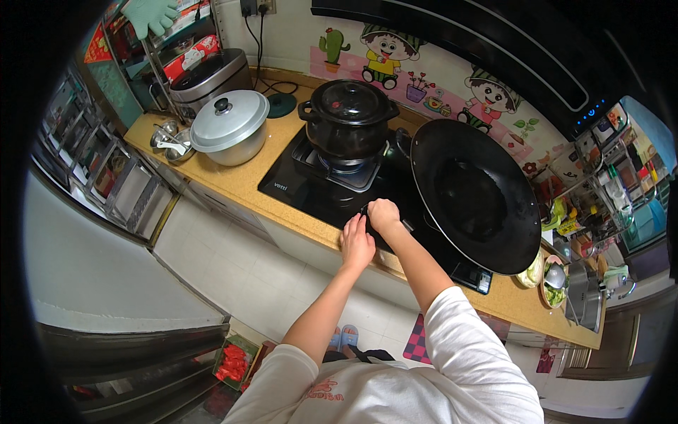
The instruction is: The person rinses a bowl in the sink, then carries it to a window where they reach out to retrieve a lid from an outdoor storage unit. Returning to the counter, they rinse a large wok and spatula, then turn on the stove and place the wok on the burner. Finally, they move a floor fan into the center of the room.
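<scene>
Both hands are at the front edge of the black glass gas hob [296,196]. My left hand [358,245] lies at the edge with its fingers extended, close beside my right hand. My right hand [383,214] has its fingers curled at the controls near the front edge; what is under them is hidden. A black lidded pot [347,130] stands on the left burner behind the hands. To their right a large black wok [471,196] sits tilted over the right side of the hob. A dark phone-like device [474,278] lies at the hob's right front corner.
Left on the counter [286,233] are a lidded aluminium pot [230,127], a rice cooker [212,79] and metal bowls [180,146]. To the right stand plates of vegetables [554,294], a sink [585,297] and a spice rack [609,196]. The range hood [476,42] overhangs the hob.
</scene>
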Available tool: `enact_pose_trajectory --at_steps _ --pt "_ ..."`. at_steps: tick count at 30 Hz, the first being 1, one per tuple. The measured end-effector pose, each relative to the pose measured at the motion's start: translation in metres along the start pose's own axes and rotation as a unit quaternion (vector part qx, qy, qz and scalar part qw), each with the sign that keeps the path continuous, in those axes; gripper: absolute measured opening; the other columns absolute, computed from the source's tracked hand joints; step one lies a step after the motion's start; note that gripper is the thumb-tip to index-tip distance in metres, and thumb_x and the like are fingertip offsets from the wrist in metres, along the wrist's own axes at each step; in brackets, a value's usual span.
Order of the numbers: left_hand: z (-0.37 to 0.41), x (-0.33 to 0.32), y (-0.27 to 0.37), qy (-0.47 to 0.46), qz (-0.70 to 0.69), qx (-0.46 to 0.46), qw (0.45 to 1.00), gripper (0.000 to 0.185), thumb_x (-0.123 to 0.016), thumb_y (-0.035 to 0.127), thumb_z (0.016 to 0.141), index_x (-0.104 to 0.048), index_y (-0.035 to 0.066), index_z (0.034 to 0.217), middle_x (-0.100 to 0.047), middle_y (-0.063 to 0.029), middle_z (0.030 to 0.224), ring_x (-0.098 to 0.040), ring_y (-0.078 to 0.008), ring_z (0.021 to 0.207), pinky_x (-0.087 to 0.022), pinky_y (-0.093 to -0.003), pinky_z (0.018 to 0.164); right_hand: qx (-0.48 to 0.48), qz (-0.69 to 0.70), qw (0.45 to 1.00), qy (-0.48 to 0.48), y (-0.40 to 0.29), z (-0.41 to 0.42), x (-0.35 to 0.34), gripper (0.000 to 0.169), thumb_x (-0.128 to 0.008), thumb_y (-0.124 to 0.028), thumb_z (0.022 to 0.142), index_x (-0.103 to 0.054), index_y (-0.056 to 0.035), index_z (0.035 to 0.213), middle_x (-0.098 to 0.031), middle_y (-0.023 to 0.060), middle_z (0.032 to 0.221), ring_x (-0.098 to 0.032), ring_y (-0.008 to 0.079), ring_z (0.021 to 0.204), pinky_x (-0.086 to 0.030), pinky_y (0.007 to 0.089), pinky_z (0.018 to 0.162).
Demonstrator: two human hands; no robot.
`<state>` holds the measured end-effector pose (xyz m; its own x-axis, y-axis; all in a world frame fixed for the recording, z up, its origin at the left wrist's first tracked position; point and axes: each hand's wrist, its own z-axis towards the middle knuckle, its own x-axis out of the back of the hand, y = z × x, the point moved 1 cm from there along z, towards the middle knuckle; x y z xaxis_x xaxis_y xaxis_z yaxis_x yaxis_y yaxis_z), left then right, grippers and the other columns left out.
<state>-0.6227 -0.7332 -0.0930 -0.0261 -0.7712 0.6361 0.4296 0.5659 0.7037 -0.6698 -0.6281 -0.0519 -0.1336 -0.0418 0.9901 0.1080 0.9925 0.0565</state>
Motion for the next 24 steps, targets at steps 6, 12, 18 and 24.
enact_pose_trajectory --at_steps 6,12,18,24 --pt "-0.002 0.002 0.000 -0.011 0.000 0.008 1.000 0.043 -0.052 0.007 0.071 -0.045 0.000 0.113 -0.040 -0.0129 0.123 -0.035 -0.0284 0.114 -0.028 -0.0414 0.095 -0.030 0.011 0.999 -0.006 -0.004 0.001 0.000 0.014 -0.057 -0.015 0.070 -0.064 -0.0065 0.078 -0.062 0.0130 0.080 -0.061 0.0263 0.077 -0.050 0.0341 0.067" --pt "-0.002 0.009 0.002 -0.009 0.012 0.001 1.000 0.043 -0.051 0.006 0.071 -0.044 0.000 0.113 -0.039 -0.0136 0.123 -0.034 -0.0296 0.114 -0.028 -0.0406 0.095 -0.042 0.019 0.999 -0.011 -0.007 -0.001 0.005 0.015 -0.057 -0.015 0.071 -0.063 -0.0064 0.081 -0.062 0.0130 0.083 -0.061 0.0264 0.079 -0.050 0.0338 0.067" --pt "-0.002 0.011 0.002 -0.016 0.017 0.003 1.000 0.044 -0.052 0.007 0.071 -0.044 0.001 0.114 -0.038 -0.0128 0.124 -0.033 -0.0283 0.116 -0.027 -0.0416 0.096 -0.071 0.036 0.997 -0.014 -0.010 -0.001 0.008 0.016 -0.058 -0.016 0.070 -0.064 -0.0066 0.082 -0.062 0.0122 0.083 -0.061 0.0254 0.080 -0.051 0.0326 0.067" --pt "-0.002 0.012 0.002 -0.013 0.014 0.004 1.000 0.044 -0.052 0.005 0.070 -0.044 0.001 0.114 -0.038 -0.0134 0.124 -0.034 -0.0294 0.116 -0.028 -0.0418 0.095 -0.082 0.044 0.995 -0.022 -0.012 0.000 0.008 0.015 -0.057 -0.015 0.071 -0.064 -0.0069 0.083 -0.063 0.0118 0.084 -0.062 0.0246 0.080 -0.051 0.0319 0.067"
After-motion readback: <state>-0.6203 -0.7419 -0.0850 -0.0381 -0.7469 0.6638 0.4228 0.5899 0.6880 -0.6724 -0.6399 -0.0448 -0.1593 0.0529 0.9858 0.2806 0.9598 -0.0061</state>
